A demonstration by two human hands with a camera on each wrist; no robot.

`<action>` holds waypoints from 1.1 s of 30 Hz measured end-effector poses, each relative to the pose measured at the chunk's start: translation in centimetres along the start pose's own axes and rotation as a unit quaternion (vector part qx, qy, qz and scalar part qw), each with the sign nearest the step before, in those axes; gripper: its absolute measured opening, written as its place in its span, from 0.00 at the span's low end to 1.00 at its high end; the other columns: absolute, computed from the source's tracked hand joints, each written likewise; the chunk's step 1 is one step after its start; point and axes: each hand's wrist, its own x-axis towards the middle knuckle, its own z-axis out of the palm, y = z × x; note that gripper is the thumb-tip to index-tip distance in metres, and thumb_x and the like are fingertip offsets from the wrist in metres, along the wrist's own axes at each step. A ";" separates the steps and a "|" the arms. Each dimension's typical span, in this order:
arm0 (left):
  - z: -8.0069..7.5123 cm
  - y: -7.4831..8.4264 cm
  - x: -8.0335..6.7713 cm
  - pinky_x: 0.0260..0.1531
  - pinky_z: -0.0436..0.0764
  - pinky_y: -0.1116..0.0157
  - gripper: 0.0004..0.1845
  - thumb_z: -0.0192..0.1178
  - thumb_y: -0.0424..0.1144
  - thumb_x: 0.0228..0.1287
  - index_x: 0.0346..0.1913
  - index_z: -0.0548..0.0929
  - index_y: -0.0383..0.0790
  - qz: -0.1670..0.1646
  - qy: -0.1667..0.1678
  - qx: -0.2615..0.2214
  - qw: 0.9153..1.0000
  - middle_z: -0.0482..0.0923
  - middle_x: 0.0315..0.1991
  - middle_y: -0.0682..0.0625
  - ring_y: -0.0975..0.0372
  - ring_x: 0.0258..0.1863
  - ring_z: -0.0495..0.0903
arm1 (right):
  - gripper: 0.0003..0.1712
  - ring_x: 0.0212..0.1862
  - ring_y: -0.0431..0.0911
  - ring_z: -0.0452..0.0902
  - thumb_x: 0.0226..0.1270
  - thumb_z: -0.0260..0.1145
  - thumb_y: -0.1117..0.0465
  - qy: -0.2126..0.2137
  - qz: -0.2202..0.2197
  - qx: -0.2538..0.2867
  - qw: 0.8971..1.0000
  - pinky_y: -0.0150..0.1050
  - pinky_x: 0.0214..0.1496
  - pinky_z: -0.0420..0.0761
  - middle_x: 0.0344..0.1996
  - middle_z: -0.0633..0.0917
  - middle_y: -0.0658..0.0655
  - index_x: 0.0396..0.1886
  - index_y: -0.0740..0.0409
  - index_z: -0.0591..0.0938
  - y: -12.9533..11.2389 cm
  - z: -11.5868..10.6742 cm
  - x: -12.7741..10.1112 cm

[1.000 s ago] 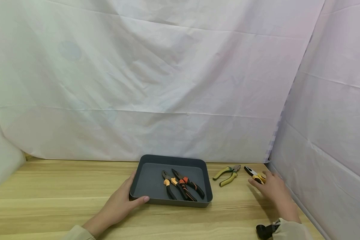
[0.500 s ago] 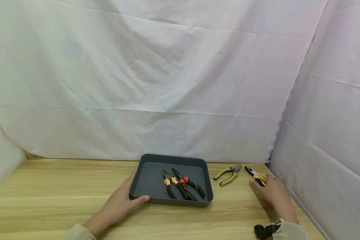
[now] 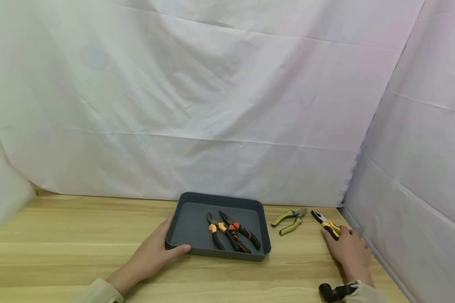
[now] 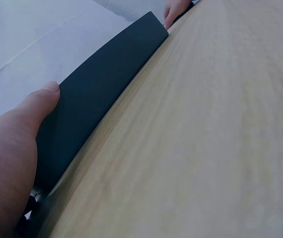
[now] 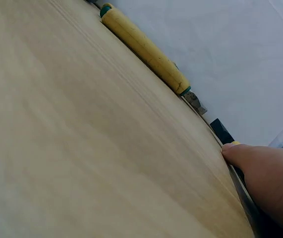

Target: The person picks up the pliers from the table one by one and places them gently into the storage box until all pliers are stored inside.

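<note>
Left hand [image 3: 151,256] grasps the grey tray's [image 3: 187,198] 8 o'clock corner on the bench [image 3: 60,235]. Two pliers [image 3: 231,236] lie inside. Yellow-green pliers [image 3: 288,221] lie at its 3 o'clock. Right hand [image 3: 348,250] rests on yellow-black pliers [image 3: 326,223]; grip indeterminate.

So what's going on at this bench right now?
A person sits at a wooden table. The left hand grips the near left corner of a dark grey tray holding two pairs of orange-and-black pliers. The right hand rests on yellow-and-black pliers lying on the table; yellow-green pliers lie beside them, untouched.
</note>
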 end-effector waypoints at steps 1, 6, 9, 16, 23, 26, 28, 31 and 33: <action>0.0 0.0 0.0 0.67 0.68 0.37 0.60 0.64 0.71 0.58 0.83 0.44 0.51 0.000 -0.001 -0.001 1.000 0.52 0.81 0.40 0.40 0.77 0.60 | 0.60 0.61 0.79 0.65 0.65 0.45 0.19 0.005 0.000 0.003 1.000 0.74 0.56 0.66 0.64 0.68 0.81 0.72 0.69 0.64 0.1 0.0 0.0; 0.0 0.1 0.0 0.67 0.69 0.37 0.60 0.63 0.72 0.58 0.83 0.43 0.51 -0.001 -0.003 -0.002 1.000 0.52 0.81 0.40 0.40 0.77 0.60 | 0.54 0.62 0.78 0.64 0.70 0.46 0.24 0.016 -0.001 0.012 1.000 0.74 0.56 0.66 0.64 0.68 0.80 0.72 0.66 0.65 0.2 0.2 -0.1; 0.0 0.1 0.1 0.67 0.69 0.37 0.60 0.63 0.72 0.57 0.83 0.43 0.51 -0.003 -0.003 0.000 1.000 0.52 0.81 0.40 0.40 0.77 0.60 | 0.51 0.63 0.78 0.64 0.72 0.48 0.27 0.018 0.008 0.017 1.000 0.74 0.58 0.65 0.65 0.68 0.80 0.73 0.66 0.65 0.2 0.3 -0.1; -0.2 0.2 0.0 0.67 0.68 0.37 0.60 0.63 0.71 0.58 0.83 0.44 0.51 -0.004 -0.003 0.001 1.000 0.52 0.81 0.40 0.40 0.77 0.60 | 0.47 0.63 0.77 0.64 0.74 0.50 0.30 0.026 0.021 0.020 0.999 0.74 0.59 0.65 0.65 0.67 0.80 0.73 0.65 0.66 -0.2 0.4 -0.1; -0.1 0.2 0.0 0.67 0.68 0.37 0.59 0.64 0.71 0.58 0.83 0.44 0.53 -0.004 -0.003 -0.003 1.000 0.52 0.81 0.41 0.41 0.77 0.60 | 0.46 0.63 0.76 0.64 0.74 0.51 0.31 0.032 0.019 0.024 0.999 0.73 0.59 0.65 0.65 0.68 0.79 0.72 0.65 0.67 -0.4 0.3 -0.2; -0.1 0.2 -0.1 0.67 0.69 0.37 0.60 0.64 0.71 0.58 0.83 0.44 0.52 -0.005 -0.002 -0.003 1.000 0.52 0.81 0.41 0.41 0.77 0.60 | 0.46 0.63 0.76 0.64 0.75 0.51 0.31 0.033 0.017 0.024 0.999 0.73 0.59 0.65 0.65 0.69 0.79 0.72 0.65 0.67 -0.4 0.3 -0.2; -0.1 0.2 -0.1 0.68 0.69 0.37 0.60 0.64 0.71 0.58 0.83 0.44 0.51 -0.005 -0.002 -0.001 1.000 0.52 0.81 0.40 0.41 0.77 0.60 | 0.46 0.63 0.76 0.64 0.75 0.51 0.32 0.034 0.016 0.023 0.999 0.73 0.59 0.65 0.64 0.69 0.79 0.72 0.66 0.67 -0.4 0.3 -0.2; -0.1 0.1 0.0 0.68 0.68 0.37 0.60 0.64 0.72 0.58 0.83 0.44 0.50 -0.004 -0.001 0.001 1.000 0.52 0.81 0.40 0.41 0.77 0.60 | 0.46 0.63 0.76 0.65 0.75 0.51 0.32 0.034 0.017 0.022 0.999 0.73 0.59 0.65 0.64 0.69 0.79 0.72 0.66 0.67 -0.4 0.3 -0.2; -0.1 0.1 0.0 0.68 0.68 0.37 0.60 0.63 0.72 0.58 0.83 0.44 0.50 -0.004 -0.001 0.001 1.000 0.52 0.81 0.40 0.41 0.77 0.60 | 0.46 0.62 0.76 0.65 0.75 0.51 0.31 0.033 0.017 0.020 0.999 0.73 0.58 0.65 0.63 0.69 0.79 0.72 0.66 0.68 -0.4 0.3 -0.2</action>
